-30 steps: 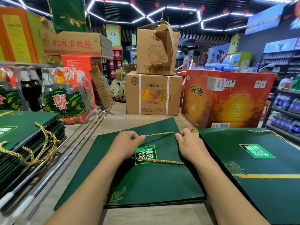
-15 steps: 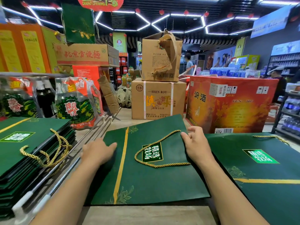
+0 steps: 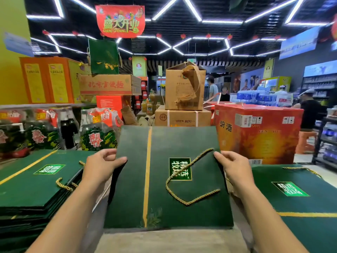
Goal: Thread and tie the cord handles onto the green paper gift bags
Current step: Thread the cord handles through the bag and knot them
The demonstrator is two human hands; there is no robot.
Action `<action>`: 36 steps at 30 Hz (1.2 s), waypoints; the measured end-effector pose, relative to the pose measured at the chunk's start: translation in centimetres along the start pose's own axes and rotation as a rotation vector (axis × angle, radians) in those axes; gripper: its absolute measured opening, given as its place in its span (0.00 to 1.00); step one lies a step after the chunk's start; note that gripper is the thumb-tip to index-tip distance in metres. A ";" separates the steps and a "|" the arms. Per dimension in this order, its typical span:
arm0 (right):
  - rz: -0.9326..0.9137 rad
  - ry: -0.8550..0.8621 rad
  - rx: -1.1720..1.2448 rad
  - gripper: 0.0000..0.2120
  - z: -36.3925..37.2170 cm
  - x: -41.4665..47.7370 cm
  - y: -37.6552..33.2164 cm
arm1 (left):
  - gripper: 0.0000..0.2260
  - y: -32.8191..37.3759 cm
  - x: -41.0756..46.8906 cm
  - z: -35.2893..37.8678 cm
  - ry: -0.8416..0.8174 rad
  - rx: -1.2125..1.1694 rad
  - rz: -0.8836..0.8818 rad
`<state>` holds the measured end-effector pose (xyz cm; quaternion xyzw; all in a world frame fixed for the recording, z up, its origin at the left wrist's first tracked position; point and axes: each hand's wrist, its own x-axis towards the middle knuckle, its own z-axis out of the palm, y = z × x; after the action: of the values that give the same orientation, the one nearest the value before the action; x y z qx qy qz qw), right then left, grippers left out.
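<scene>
A flat green paper gift bag (image 3: 133,179) with a gold stripe and a green label is raised off the table in front of me, tilted up. Its gold cord handle (image 3: 189,196) hangs in a loop across the face. My left hand (image 3: 102,165) grips the bag's left edge, thumb on the front. My right hand (image 3: 231,167) grips the right edge beside the cord's upper end. A stack of green bags with gold cords (image 3: 36,187) lies at the left. More green bags (image 3: 300,203) lie at the right.
Beyond the table stand cardboard boxes (image 3: 184,99), a red carton (image 3: 259,132) and packs of bottles (image 3: 98,134). Shelves run along the far right. People stand in the shop's background. The wooden tabletop (image 3: 164,241) shows below the lifted bag.
The bag has been lifted off the table and tilted up. My left hand moved from the tabletop onto the bag's left edge. The view has risen.
</scene>
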<state>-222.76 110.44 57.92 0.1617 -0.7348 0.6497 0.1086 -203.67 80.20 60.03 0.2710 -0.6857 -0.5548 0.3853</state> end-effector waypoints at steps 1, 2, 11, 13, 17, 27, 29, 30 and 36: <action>-0.028 0.015 0.004 0.14 -0.3 0.0 -1.0 | 0.16 0.7 -0.1 -0.3 0.011 0.010 0.036; -0.058 0.030 0.004 0.15 -0.6 0.1 -1.8 | 0.16 1.3 0.0 -0.5 0.016 0.025 0.067; 0.059 -0.111 0.215 0.10 -3.8 -1.4 -4.3 | 0.24 3.9 -2.9 -2.4 -0.125 -0.307 -0.047; 0.169 -0.150 0.326 0.15 -4.0 -1.9 -3.8 | 0.30 3.7 -3.6 -2.5 -0.179 -0.314 -0.106; 0.349 -0.170 0.459 0.17 -4.9 -3.8 -3.5 | 0.31 2.0 -4.3 -3.9 -0.237 -0.199 -0.220; 0.085 -0.463 -0.481 0.17 -4.7 -8.1 -0.4 | 0.24 -2.4 -8.1 -1.7 -0.455 0.678 -0.050; 0.017 -0.529 -0.668 0.22 -3.7 -9.3 -0.4 | 0.28 -3.5 -9.1 -0.4 -0.479 0.918 0.055; -0.005 -0.546 -0.756 0.25 -3.3 -9.8 -0.1 | 0.31 -4.0 -9.7 0.3 -0.472 0.996 0.078; -0.071 -0.563 -1.125 0.25 -1.5 -11.3 1.4 | 0.30 -6.8 -11.2 3.2 -0.443 1.324 0.081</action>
<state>-212.96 113.14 52.69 0.2689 -0.9588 0.0921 0.0007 -200.45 89.29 50.63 0.3035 -0.9516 -0.0478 0.0106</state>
